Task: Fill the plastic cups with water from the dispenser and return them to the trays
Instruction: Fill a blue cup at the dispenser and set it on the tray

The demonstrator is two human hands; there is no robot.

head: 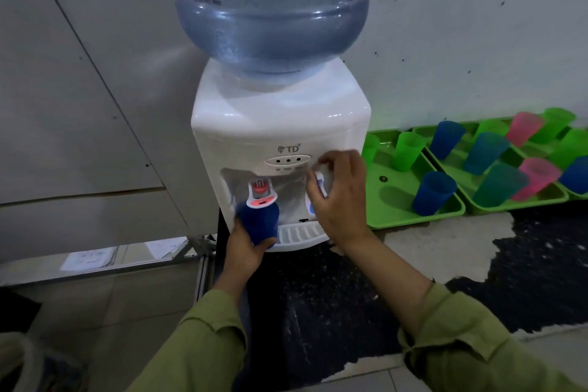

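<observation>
A white water dispenser (280,134) with a large blue bottle (270,9) on top stands in the middle. My left hand (245,248) grips a blue plastic cup (259,221) held under the red tap (261,192). My right hand (337,197) is at the blue tap (319,183), fingers curled around its lever and hiding most of it. Two green trays sit to the right: the near tray (413,216) holds green cups (409,151) and a blue cup (434,192); the far tray (521,204) holds several blue, pink, teal and green cups.
The dispenser's white drip grate (299,234) lies just right of the held cup. The counter top (445,245) is dark and patchy. A grey wall panel (79,105) fills the left, with papers (89,259) on a low surface below it.
</observation>
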